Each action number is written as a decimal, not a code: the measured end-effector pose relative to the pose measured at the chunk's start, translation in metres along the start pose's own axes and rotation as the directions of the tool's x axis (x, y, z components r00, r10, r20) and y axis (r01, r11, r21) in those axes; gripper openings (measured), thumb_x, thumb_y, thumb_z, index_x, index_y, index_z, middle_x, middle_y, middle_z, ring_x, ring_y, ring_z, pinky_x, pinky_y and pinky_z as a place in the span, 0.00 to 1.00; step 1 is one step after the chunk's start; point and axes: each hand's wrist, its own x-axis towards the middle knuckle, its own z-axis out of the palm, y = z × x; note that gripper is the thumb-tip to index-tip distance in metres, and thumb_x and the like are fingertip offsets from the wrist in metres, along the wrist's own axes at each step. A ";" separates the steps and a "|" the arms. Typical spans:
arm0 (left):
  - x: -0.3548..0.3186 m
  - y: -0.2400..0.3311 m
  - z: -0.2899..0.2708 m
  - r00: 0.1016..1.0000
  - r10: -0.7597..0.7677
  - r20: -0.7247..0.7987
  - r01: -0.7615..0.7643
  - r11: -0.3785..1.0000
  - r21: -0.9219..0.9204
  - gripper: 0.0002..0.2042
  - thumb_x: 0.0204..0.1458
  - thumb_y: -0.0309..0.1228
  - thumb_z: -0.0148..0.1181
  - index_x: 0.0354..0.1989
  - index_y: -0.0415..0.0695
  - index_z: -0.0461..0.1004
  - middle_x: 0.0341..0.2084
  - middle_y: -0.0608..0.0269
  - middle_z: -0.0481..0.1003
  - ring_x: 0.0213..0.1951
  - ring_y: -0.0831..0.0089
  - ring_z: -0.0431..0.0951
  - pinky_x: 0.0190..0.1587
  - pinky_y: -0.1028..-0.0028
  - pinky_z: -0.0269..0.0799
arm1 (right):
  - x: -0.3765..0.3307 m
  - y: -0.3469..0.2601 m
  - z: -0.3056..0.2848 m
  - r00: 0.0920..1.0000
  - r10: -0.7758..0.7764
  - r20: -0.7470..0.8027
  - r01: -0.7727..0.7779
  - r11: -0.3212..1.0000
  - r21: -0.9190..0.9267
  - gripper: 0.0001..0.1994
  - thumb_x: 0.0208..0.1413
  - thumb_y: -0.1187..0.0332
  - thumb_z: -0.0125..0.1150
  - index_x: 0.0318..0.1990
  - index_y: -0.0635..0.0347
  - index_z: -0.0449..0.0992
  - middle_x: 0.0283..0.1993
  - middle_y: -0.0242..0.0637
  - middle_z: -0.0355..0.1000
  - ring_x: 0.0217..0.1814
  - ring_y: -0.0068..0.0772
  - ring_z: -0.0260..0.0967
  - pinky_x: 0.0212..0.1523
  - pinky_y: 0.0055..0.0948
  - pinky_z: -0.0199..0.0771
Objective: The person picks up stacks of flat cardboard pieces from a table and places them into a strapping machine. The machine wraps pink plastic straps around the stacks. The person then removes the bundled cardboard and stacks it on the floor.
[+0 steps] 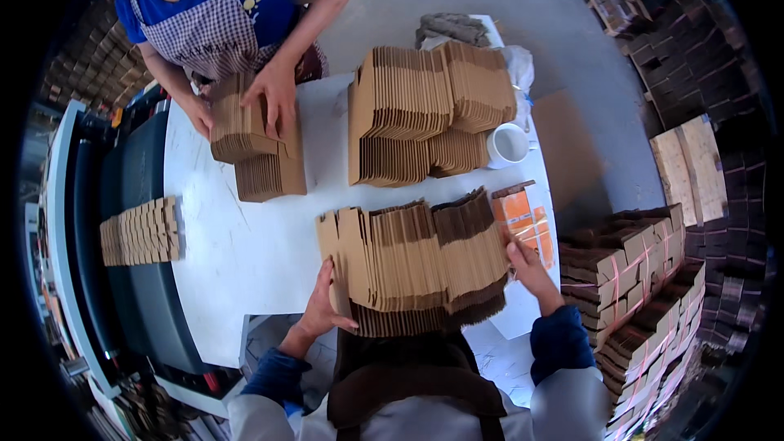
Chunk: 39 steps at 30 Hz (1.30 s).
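A long row of folded brown cardboard pieces (408, 253), standing on edge and packed tightly, lies in front of me at the table's near edge. My left hand (323, 304) presses against its left end, the fingers up along the outermost piece and the thumb toward me. At the opposite end my right hand (529, 268) grips the row, with some fingers hidden. The row is held between both hands. Under its right end, beside my right hand, lies an orange and white printed packet (527, 224).
Across the white table (220, 253), a co-worker's hands (273, 102) hold another cardboard stack (269, 171). More stacks (404, 98) and a white mug (508, 145) stand at the far right. A dark conveyor (143, 171) carries cardboard pieces (140, 233) at left. Strapped bundles (621, 278) rise at right.
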 end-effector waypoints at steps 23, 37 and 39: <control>-0.081 0.055 -0.016 0.889 0.181 -0.420 -0.199 0.980 0.003 0.56 0.32 0.38 0.75 0.69 0.38 0.44 0.67 0.45 0.48 0.69 0.50 0.47 0.70 0.62 0.42 | 0.057 0.030 0.121 0.902 -0.166 0.398 0.217 0.972 -0.085 0.26 0.67 0.52 0.37 0.61 0.65 0.60 0.58 0.43 0.66 0.59 0.35 0.64 0.58 0.34 0.65; -0.534 0.078 0.040 -0.173 -0.311 -0.934 -0.038 0.950 -0.309 0.65 0.29 0.38 0.79 0.70 0.40 0.32 0.68 0.46 0.45 0.69 0.53 0.47 0.69 0.67 0.47 | -0.170 -0.096 0.652 -0.044 0.192 0.980 0.509 0.849 -0.144 0.28 0.67 0.54 0.40 0.67 0.62 0.55 0.66 0.39 0.59 0.67 0.33 0.56 0.64 0.31 0.59; -0.562 0.063 0.063 -0.371 -0.372 -0.851 -0.063 0.924 -0.377 0.65 0.29 0.38 0.80 0.70 0.40 0.31 0.68 0.47 0.47 0.69 0.58 0.48 0.68 0.69 0.47 | -0.252 -0.100 0.722 -0.170 0.323 0.931 0.615 0.773 -0.156 0.27 0.66 0.55 0.42 0.67 0.63 0.56 0.66 0.40 0.59 0.67 0.32 0.56 0.64 0.30 0.58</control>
